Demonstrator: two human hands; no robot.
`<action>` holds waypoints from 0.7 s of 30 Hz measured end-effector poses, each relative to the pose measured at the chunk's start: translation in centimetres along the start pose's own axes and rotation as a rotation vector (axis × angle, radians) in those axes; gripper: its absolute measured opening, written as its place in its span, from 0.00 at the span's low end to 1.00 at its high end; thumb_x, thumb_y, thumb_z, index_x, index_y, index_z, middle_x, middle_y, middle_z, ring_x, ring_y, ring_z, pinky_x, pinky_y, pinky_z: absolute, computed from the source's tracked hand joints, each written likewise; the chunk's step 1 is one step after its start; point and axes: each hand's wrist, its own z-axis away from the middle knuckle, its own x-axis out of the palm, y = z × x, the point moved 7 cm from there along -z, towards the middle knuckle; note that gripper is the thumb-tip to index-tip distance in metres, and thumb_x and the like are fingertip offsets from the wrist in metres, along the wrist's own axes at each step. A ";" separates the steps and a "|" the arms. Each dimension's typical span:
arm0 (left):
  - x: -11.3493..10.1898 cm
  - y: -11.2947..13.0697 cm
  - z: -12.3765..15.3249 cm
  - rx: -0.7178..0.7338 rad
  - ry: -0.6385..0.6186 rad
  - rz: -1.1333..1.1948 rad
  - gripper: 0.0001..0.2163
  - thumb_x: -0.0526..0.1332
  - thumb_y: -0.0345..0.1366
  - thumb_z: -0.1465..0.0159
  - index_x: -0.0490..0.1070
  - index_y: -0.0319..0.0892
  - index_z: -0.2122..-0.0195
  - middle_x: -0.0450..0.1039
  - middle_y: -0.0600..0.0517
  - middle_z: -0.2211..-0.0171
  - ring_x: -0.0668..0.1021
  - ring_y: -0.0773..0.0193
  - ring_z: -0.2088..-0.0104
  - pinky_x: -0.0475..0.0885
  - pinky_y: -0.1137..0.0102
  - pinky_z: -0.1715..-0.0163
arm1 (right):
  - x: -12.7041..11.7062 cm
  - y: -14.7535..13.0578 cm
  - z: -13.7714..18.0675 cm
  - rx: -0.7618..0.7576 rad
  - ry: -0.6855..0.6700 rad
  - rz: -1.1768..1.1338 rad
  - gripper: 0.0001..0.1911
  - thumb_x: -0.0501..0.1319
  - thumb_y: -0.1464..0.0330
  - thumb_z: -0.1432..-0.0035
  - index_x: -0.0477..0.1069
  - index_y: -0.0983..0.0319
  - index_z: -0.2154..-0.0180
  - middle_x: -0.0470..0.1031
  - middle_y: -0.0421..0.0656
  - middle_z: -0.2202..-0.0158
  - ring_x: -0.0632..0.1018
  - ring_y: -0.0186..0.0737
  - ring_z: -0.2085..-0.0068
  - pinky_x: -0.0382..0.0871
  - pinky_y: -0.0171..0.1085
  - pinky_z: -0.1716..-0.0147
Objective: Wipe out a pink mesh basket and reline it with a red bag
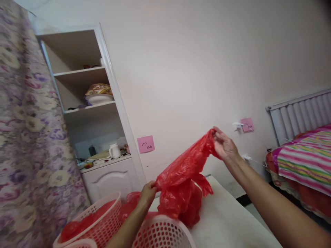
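Observation:
A red plastic bag [181, 175] hangs stretched between both my hands above a white table [227, 220]. My left hand [148, 193] pinches the bag's lower left edge. Higher up and to the right, my right hand [224, 144] grips the bag's top corner. The rest of the bag sags down in crumpled folds onto the table. Just below my left forearm stands a white perforated basket [161, 232].
A second perforated basket [95, 220] lined with red plastic sits at the lower left. A floral curtain [23, 137] hangs on the left, beside a white shelf cabinet [90, 113] holding a mug and dishes. A bed with a striped cover [305, 162] and a radiator stand at the right.

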 end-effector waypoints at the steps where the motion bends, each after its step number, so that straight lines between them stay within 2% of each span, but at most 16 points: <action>1: -0.7 0.5 0.6 0.008 -0.006 0.013 0.08 0.62 0.31 0.39 0.67 0.41 0.76 0.72 0.57 0.76 0.77 0.65 0.69 0.72 0.65 0.59 | -1.3 -1.2 -0.6 -0.023 0.039 0.002 0.15 0.61 0.83 0.54 0.75 0.64 0.63 0.77 0.41 0.70 0.78 0.30 0.67 0.77 0.27 0.62; 3: -1.6 1.6 2.0 0.015 -0.014 0.048 0.06 0.58 0.33 0.41 0.63 0.43 0.75 0.76 0.53 0.69 0.80 0.62 0.63 0.72 0.64 0.56 | -3.2 -2.7 -1.0 -0.040 0.087 0.003 0.17 0.59 0.85 0.54 0.74 0.64 0.63 0.76 0.41 0.70 0.77 0.30 0.68 0.78 0.28 0.64; 4: -1.6 2.1 2.6 0.019 -0.022 0.063 0.03 0.57 0.35 0.42 0.64 0.44 0.72 0.78 0.49 0.61 0.80 0.61 0.58 0.72 0.64 0.54 | -3.8 -2.9 -0.9 -0.036 0.097 0.001 0.18 0.58 0.85 0.54 0.73 0.63 0.63 0.76 0.40 0.70 0.77 0.30 0.68 0.78 0.28 0.65; 5: -1.2 2.5 3.2 0.024 -0.040 0.074 0.04 0.58 0.37 0.44 0.65 0.44 0.68 0.76 0.46 0.52 0.79 0.58 0.52 0.72 0.63 0.53 | -4.0 -2.9 -0.6 -0.023 0.097 -0.003 0.18 0.58 0.85 0.54 0.73 0.62 0.63 0.76 0.40 0.70 0.77 0.31 0.68 0.78 0.29 0.64; 6: -0.3 2.8 3.8 0.031 -0.073 0.081 0.11 0.61 0.39 0.46 0.67 0.44 0.61 0.72 0.42 0.44 0.77 0.55 0.47 0.72 0.62 0.52 | -3.9 -2.4 -0.2 -0.002 0.086 -0.008 0.17 0.59 0.84 0.54 0.73 0.62 0.63 0.76 0.40 0.70 0.77 0.31 0.68 0.79 0.30 0.63; 8: 2.9 3.2 4.7 0.052 -0.174 0.083 0.33 0.70 0.41 0.53 0.64 0.45 0.46 0.60 0.38 0.34 0.73 0.49 0.41 0.73 0.61 0.51 | -2.8 -0.4 1.1 0.063 0.039 -0.017 0.15 0.60 0.82 0.53 0.74 0.63 0.63 0.76 0.42 0.69 0.78 0.33 0.66 0.79 0.33 0.59; 9: 4.9 3.2 4.9 0.067 -0.223 0.083 0.43 0.74 0.40 0.58 0.60 0.45 0.40 0.57 0.36 0.33 0.72 0.47 0.41 0.73 0.61 0.51 | -1.9 1.0 1.9 0.102 0.007 -0.019 0.14 0.61 0.81 0.53 0.75 0.64 0.63 0.77 0.43 0.67 0.78 0.34 0.65 0.78 0.34 0.57; 10: 7.1 3.2 5.1 0.084 -0.260 0.084 0.49 0.76 0.39 0.61 0.57 0.45 0.37 0.59 0.36 0.34 0.73 0.47 0.41 0.73 0.61 0.51 | -1.0 2.4 2.7 0.138 -0.026 -0.019 0.13 0.62 0.80 0.52 0.76 0.65 0.63 0.77 0.45 0.66 0.79 0.35 0.63 0.78 0.36 0.54; 11: 9.1 3.0 5.0 0.102 -0.273 0.082 0.50 0.77 0.37 0.63 0.57 0.44 0.37 0.63 0.37 0.36 0.74 0.48 0.43 0.73 0.62 0.51 | -0.2 3.9 3.5 0.169 -0.057 -0.017 0.13 0.63 0.80 0.52 0.76 0.65 0.62 0.77 0.46 0.64 0.79 0.37 0.62 0.77 0.37 0.52; 12: 10.8 2.8 4.7 0.115 -0.271 0.075 0.46 0.76 0.37 0.61 0.60 0.42 0.39 0.69 0.39 0.41 0.77 0.49 0.47 0.74 0.63 0.52 | 0.5 5.2 4.2 0.192 -0.078 -0.014 0.13 0.64 0.79 0.53 0.77 0.65 0.63 0.77 0.46 0.64 0.79 0.38 0.62 0.77 0.38 0.51; 13: 12.1 2.5 4.3 0.118 -0.257 0.057 0.37 0.74 0.37 0.58 0.66 0.40 0.45 0.76 0.41 0.49 0.79 0.50 0.52 0.75 0.64 0.55 | 0.9 6.2 4.7 0.212 -0.095 -0.009 0.13 0.65 0.78 0.53 0.77 0.66 0.63 0.78 0.47 0.64 0.79 0.39 0.61 0.76 0.39 0.50; 15: 13.2 1.9 3.0 0.102 -0.216 -0.001 0.17 0.69 0.38 0.49 0.72 0.37 0.59 0.78 0.48 0.66 0.80 0.56 0.66 0.75 0.64 0.64 | 0.8 7.1 5.0 0.226 -0.105 0.003 0.13 0.66 0.77 0.54 0.77 0.65 0.63 0.78 0.47 0.64 0.79 0.40 0.61 0.77 0.41 0.50; 16: 12.9 1.7 2.3 0.091 -0.194 -0.036 0.11 0.67 0.38 0.44 0.72 0.38 0.65 0.76 0.51 0.72 0.79 0.60 0.70 0.74 0.64 0.67 | 0.3 6.8 4.8 0.218 -0.098 0.009 0.13 0.66 0.77 0.54 0.77 0.64 0.63 0.78 0.47 0.64 0.79 0.40 0.61 0.77 0.41 0.51; 17: 12.1 1.7 1.7 0.086 -0.172 -0.072 0.08 0.65 0.39 0.41 0.72 0.38 0.67 0.74 0.53 0.74 0.77 0.63 0.73 0.73 0.65 0.69 | -0.5 6.2 4.3 0.201 -0.083 0.014 0.13 0.66 0.77 0.54 0.77 0.62 0.63 0.78 0.45 0.64 0.79 0.39 0.61 0.77 0.41 0.51; 19: 9.6 2.1 0.7 0.107 -0.128 -0.141 0.08 0.62 0.39 0.37 0.71 0.39 0.67 0.72 0.56 0.75 0.75 0.66 0.75 0.72 0.67 0.70 | -2.7 4.1 3.1 0.145 -0.031 0.024 0.14 0.66 0.78 0.55 0.76 0.61 0.64 0.78 0.42 0.66 0.78 0.37 0.63 0.78 0.40 0.52; 21: 6.8 2.9 0.2 0.157 -0.085 -0.220 0.07 0.61 0.38 0.38 0.72 0.40 0.68 0.72 0.56 0.75 0.75 0.65 0.74 0.72 0.67 0.68 | -5.4 1.6 2.1 0.080 0.032 0.033 0.15 0.66 0.79 0.56 0.75 0.61 0.64 0.77 0.41 0.66 0.78 0.35 0.64 0.77 0.39 0.51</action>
